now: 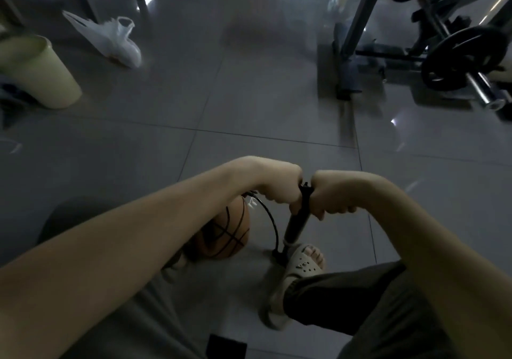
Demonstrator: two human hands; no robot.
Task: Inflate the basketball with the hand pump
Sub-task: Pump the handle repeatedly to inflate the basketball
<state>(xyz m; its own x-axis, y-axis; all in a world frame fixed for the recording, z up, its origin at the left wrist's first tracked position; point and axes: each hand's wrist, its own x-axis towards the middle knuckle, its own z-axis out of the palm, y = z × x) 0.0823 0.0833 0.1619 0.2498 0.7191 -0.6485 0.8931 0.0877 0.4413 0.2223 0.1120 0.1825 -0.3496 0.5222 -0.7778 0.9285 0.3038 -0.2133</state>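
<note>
The slim black cylindrical hand pump (297,227) is gripped at its handle by the curled fingers of the left hand (282,189) and right hand (329,196). The round, black-seamed orange basketball (230,236) is set on glossy grey tiles (249,109) just left of it.

The round basketball (228,231) is orange with black seam lines. The slim pump (297,220) is black; the plastic bucket (37,70) is pale green.
</note>
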